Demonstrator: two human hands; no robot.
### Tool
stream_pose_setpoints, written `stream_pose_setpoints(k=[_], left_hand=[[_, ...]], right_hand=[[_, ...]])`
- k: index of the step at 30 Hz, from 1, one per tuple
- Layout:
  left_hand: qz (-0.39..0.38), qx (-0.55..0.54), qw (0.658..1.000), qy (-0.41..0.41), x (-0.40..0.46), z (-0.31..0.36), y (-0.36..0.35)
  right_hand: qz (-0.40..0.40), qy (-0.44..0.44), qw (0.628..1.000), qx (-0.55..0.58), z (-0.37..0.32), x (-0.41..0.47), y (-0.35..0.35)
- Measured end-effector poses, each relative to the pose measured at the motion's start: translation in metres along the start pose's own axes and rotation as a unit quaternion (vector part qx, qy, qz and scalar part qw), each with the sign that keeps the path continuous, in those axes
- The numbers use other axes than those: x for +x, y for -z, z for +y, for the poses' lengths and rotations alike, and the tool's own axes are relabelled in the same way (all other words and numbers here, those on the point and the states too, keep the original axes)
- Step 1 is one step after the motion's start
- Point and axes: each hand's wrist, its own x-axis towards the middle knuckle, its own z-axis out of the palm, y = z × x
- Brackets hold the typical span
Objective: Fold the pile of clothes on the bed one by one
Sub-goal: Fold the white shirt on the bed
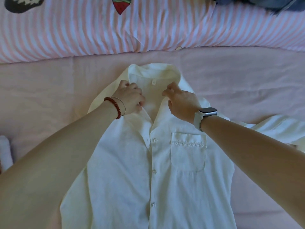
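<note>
Shirt (148, 162): white, buttoned, front up, flat on the pink sheet (49, 90); collar at 12 o'clock, hem running off the frame at 6. Chest pocket (188, 151) at 3 o'clock of the placket, lying flat; contents cannot be told.

Left hand (128, 98): fingers curled, pinching the collar's left side; red bead bracelet (113, 107) on the wrist.

Right hand (179, 100): fingers curled, pinching the collar's right side; watch (206, 113) on the wrist.

Sleeve (277, 128): trails toward 3 o'clock.

Striped quilt (148, 30): pink and white, beyond the collar at 12 o'clock.

Dark clothes (264, 2): at 1 o'clock on the quilt.

White cloth (5, 151): at 9 o'clock, at the frame edge.
</note>
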Motion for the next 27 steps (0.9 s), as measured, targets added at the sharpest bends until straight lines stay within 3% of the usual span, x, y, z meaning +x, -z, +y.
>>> stream_pose_setpoints(k=[4,8,11,14,19,22,24,27], left_hand=[[0.096,-0.016,0.994,0.042,0.001,-0.006,-0.006],[0.257,-0.075,0.959,0.097,-0.016,0.006,-0.017],[0.302,-0.129,0.937,0.117,-0.046,0.035,-0.036],[0.284,-0.245,0.912,0.165,-0.073,0.065,-0.061],[0.227,-0.436,0.818,0.298,-0.087,0.088,-0.077],[0.22,-0.515,0.761,0.328,-0.087,0.087,-0.07],[0.177,-0.554,0.738,0.342,-0.085,0.09,-0.065],[0.136,-0.584,0.726,0.338,-0.084,0.1,-0.06]], right_hand=[[-0.095,0.106,0.99,-0.013,-0.006,-0.005,-0.008],[-0.11,0.092,0.99,-0.011,-0.011,-0.004,-0.015],[-0.087,0.092,0.992,0.026,-0.017,-0.005,-0.015],[-0.028,0.093,0.993,0.069,-0.024,-0.005,-0.014],[0.076,0.052,0.984,0.151,-0.038,0.009,-0.011],[0.042,0.025,0.975,0.215,-0.045,0.013,-0.016],[0.025,0.024,0.97,0.239,-0.047,0.004,-0.024],[0.106,0.007,0.963,0.247,-0.048,-0.028,-0.034]])
